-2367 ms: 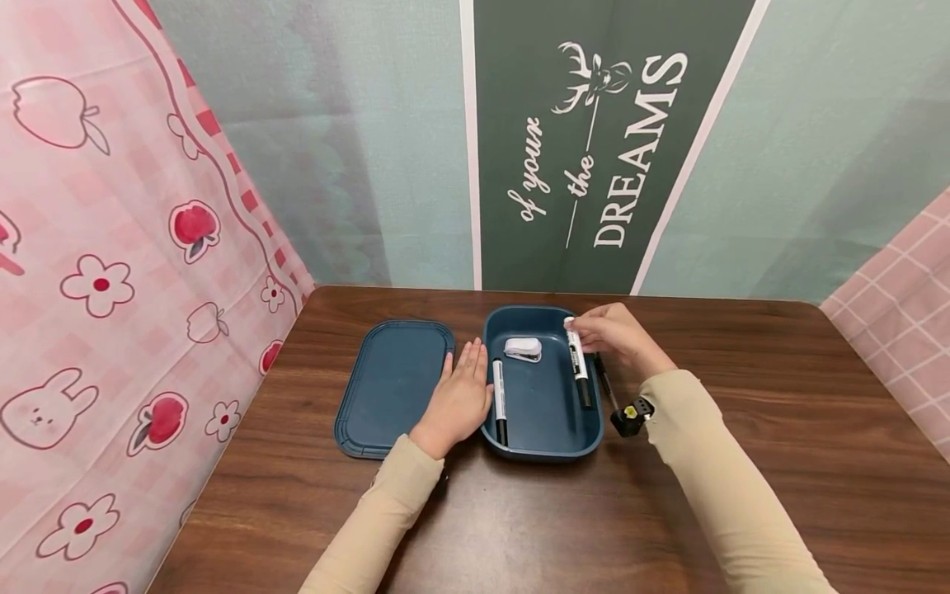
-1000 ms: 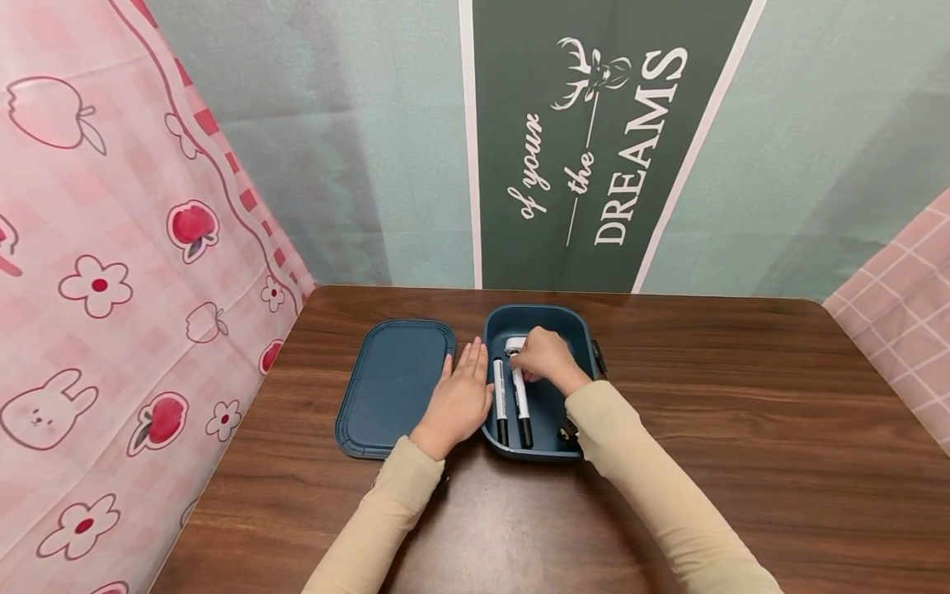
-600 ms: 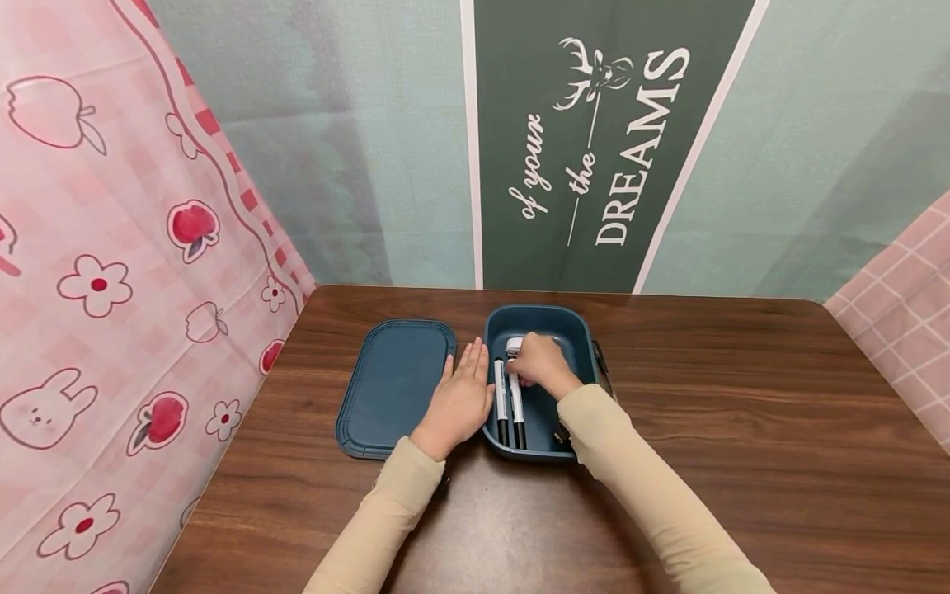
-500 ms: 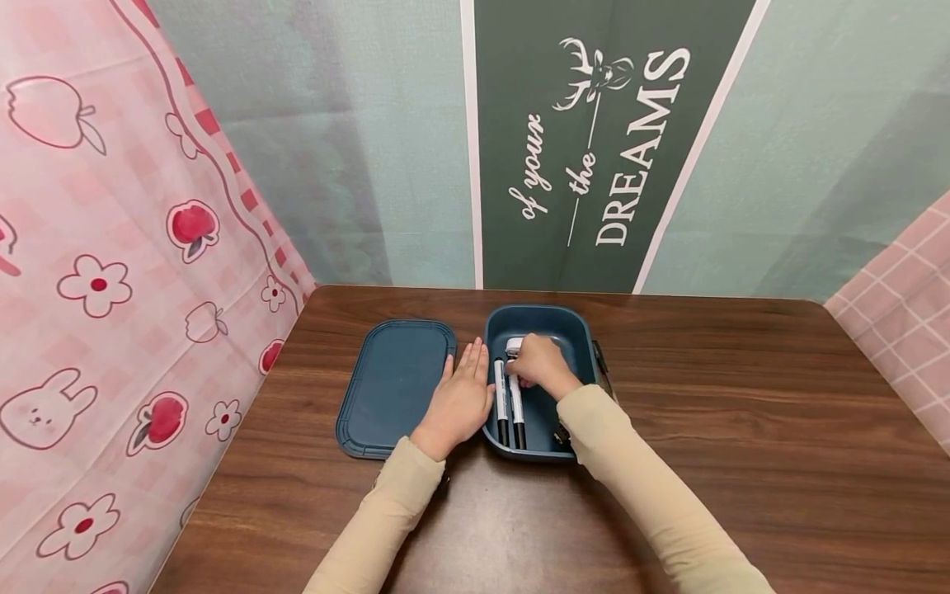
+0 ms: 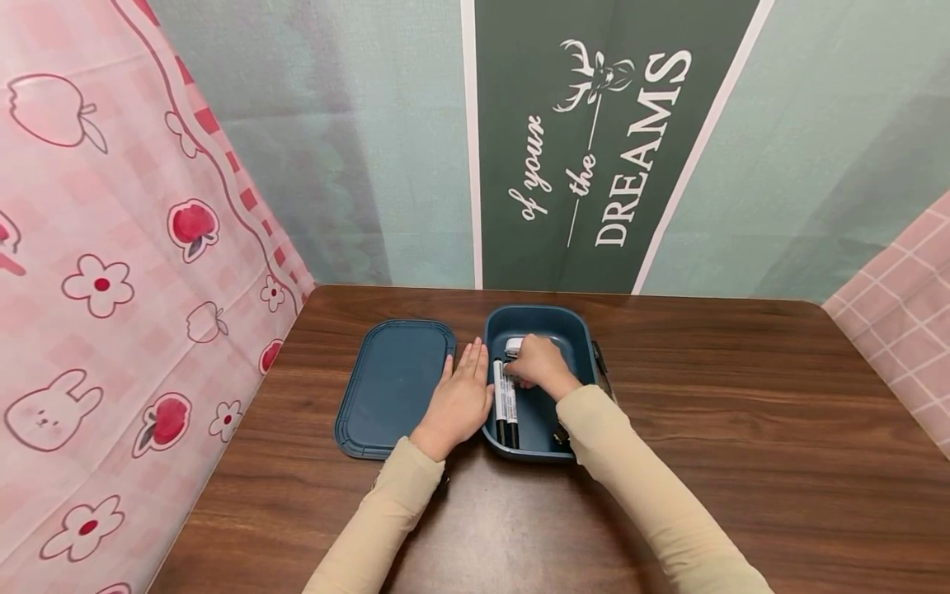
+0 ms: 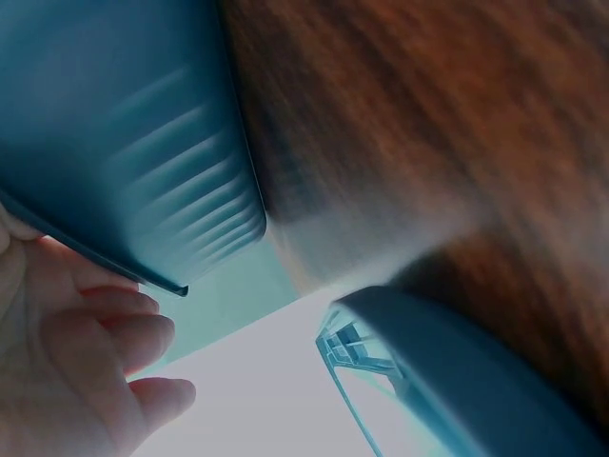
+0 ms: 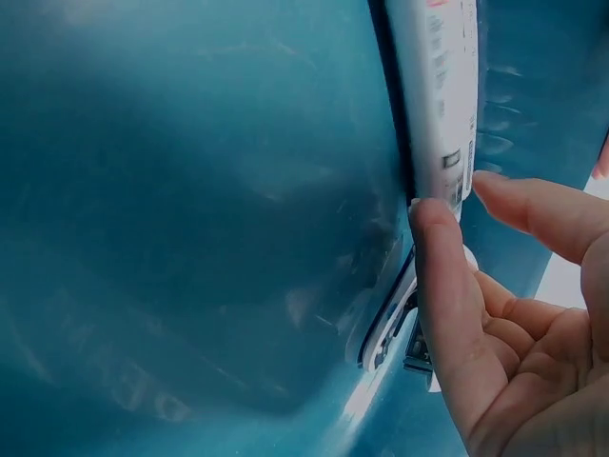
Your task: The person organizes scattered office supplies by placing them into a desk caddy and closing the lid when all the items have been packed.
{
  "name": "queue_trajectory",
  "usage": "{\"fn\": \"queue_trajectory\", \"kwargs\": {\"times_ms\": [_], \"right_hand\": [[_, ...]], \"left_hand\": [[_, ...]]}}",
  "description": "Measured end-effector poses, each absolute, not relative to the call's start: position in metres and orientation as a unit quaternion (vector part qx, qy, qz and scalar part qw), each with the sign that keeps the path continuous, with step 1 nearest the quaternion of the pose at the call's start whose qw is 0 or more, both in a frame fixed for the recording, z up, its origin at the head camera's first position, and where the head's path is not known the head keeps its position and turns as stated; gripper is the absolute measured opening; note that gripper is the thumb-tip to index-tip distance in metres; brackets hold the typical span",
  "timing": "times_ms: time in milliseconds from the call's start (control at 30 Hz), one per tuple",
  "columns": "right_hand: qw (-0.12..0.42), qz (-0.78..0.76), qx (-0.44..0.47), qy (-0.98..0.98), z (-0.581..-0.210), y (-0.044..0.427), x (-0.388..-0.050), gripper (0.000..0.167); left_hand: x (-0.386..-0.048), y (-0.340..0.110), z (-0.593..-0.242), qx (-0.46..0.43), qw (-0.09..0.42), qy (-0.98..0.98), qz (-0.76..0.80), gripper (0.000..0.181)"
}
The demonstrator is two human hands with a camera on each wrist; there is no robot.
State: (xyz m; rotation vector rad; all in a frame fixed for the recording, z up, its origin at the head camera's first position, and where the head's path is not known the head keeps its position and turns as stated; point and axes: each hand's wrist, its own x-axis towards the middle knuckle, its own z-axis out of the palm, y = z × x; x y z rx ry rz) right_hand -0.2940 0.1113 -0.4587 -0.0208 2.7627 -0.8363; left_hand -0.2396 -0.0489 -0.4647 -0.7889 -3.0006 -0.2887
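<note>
my right hand (image 5: pixel 540 363) pinches one marker (image 5: pixel 512 404) inside the box (image 5: pixel 542 318), likely to square it beside the other marker (image 5: pixel 500 396); my left hand (image 5: pixel 460 404), fingers straight, touches the box's side, seemingly to steady it. lid (image 5: pixel 397 388) lies apart.

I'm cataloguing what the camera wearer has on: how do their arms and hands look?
The left sleeve and right sleeve are long, plain beige, ending near the wrists. The left hand and right hand wear no gloves. A small dark device shows partly beside the right sleeve.
</note>
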Motion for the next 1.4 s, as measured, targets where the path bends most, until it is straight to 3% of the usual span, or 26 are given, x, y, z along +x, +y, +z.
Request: {"fn": "queue_trajectory", "kwargs": {"times_ms": [733,1033,1400], "right_hand": [[0.152,-0.327,-0.013,0.932,-0.447,0.117,-0.298,0.025],[0.158,-0.454,0.015,0.877,-0.441,0.126,-0.299,0.022],[0.225,-0.638,0.063,0.734,-0.429,0.147,-0.304,0.038]], "left_hand": [[-0.24,-0.048,-0.464,-0.247,0.014,-0.965,-0.087,0.057],[-0.24,-0.048,-0.462,-0.247,0.019,-0.965,-0.088,0.057],[-0.24,-0.046,-0.463,-0.246,0.011,-0.964,-0.098,0.057]]}}
